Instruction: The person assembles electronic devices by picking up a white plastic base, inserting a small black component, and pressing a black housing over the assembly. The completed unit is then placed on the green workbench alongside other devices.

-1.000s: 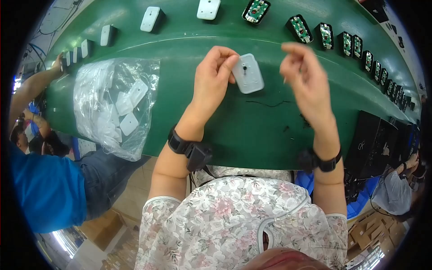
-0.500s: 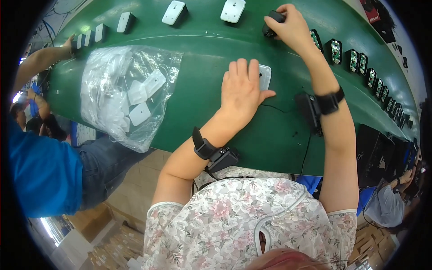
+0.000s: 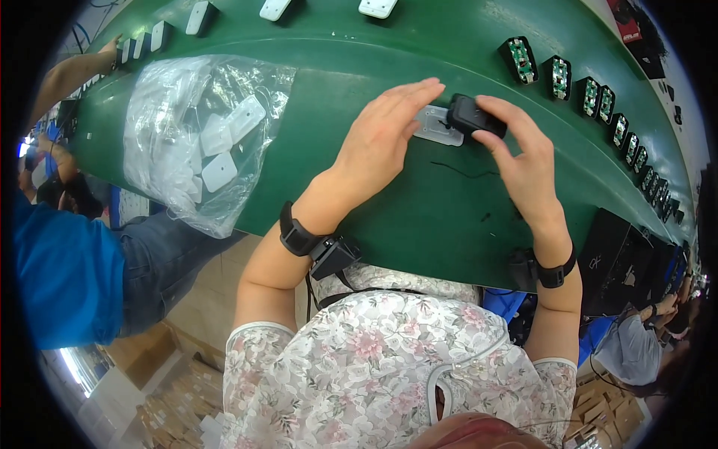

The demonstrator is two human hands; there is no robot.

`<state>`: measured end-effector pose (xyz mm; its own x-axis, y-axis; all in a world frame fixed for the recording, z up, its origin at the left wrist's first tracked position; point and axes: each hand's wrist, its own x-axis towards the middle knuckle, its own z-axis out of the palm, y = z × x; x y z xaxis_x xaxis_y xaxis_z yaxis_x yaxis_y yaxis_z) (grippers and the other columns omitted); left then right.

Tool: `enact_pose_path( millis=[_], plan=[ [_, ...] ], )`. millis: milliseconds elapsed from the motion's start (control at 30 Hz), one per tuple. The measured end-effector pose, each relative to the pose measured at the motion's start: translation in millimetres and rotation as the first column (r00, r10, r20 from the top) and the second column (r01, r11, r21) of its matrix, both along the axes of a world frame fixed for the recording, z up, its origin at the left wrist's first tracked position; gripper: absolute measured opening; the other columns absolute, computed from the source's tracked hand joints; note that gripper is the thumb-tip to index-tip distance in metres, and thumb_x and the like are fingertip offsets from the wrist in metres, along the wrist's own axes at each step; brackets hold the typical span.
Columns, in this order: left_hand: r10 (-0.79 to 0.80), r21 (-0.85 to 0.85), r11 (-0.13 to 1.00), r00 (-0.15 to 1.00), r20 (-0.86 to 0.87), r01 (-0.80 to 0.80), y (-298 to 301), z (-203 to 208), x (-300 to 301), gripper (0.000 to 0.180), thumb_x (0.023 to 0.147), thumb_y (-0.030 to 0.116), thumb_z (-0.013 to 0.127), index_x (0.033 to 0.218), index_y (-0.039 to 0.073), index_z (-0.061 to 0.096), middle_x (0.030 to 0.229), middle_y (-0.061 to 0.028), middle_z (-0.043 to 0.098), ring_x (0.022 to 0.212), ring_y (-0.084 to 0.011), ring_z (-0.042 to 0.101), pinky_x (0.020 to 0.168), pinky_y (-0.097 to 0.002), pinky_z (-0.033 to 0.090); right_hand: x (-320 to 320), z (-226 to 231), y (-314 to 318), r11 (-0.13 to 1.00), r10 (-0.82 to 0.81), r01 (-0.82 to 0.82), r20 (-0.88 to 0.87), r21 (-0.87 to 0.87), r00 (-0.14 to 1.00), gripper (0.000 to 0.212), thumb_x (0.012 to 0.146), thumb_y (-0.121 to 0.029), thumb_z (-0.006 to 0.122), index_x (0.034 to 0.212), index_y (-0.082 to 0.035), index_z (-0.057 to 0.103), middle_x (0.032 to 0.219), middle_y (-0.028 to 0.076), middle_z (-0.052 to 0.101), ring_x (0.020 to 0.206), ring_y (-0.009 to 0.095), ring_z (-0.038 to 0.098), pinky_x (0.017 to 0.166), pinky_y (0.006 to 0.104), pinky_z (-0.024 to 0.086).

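A black plastic housing [image 3: 470, 114] is gripped between the thumb and fingers of my right hand [image 3: 523, 146]. It sits over the right end of a white plastic cover [image 3: 441, 135], which lies on the green table; whether the two touch, I cannot tell. My left hand [image 3: 374, 142] is at the cover's left side, fingers stretched out, thumb by the cover's edge. Left of my hands lies a clear plastic bag [image 3: 168, 135] with several white covers [image 3: 219, 172] in it.
Black housings with green circuit boards [image 3: 559, 78] line the belt at the right. White-topped housings [image 3: 198, 16] stand along the far left, where another person's hand [image 3: 112, 51] reaches in. A thin dark wire [image 3: 464, 170] lies near the cover.
My right hand has brought the black housing from the belt to the white cover. My left hand has come off the cover's top to its left side.
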<state>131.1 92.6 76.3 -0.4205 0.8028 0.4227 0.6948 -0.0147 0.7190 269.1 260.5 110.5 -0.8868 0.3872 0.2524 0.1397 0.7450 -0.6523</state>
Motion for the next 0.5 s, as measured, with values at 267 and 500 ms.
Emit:
enact_pose_path(
  millis=[267, 500],
  plan=[
    [-0.040, -0.074, 0.997, 0.997, -0.072, 0.034, -17, -9, -5, 0.055, 0.075, -0.014, 0.045, 0.123, 0.008, 0.058, 0.131, -0.0074, 0.057, 0.125, -0.0278, 0.050, 0.100, -0.0398, 0.040, -20, -11, -17, 0.965, 0.241, -0.236, -0.034, 0.117, 0.970, 0.031, 0.074, -0.002, 0.071, 0.105, -0.002, 0.064, 0.111, 0.011, 0.066, 0.101, 0.027, 0.062, 0.086, 0.0353, 0.051],
    [-0.027, -0.179, 0.984, 0.978, -0.208, -0.011, -18, -14, -4, 0.056, 0.074, -0.013, 0.048, 0.125, 0.009, 0.057, 0.134, -0.0050, 0.055, 0.125, -0.0250, 0.050, 0.101, -0.0403, 0.039, -18, -22, -22, 0.955, 0.210, -0.196, -0.041, 0.222, 0.977, 0.033, 0.074, -0.003, 0.071, 0.106, -0.004, 0.064, 0.112, 0.009, 0.066, 0.100, 0.026, 0.063, 0.084, 0.0348, 0.052]
  ],
)
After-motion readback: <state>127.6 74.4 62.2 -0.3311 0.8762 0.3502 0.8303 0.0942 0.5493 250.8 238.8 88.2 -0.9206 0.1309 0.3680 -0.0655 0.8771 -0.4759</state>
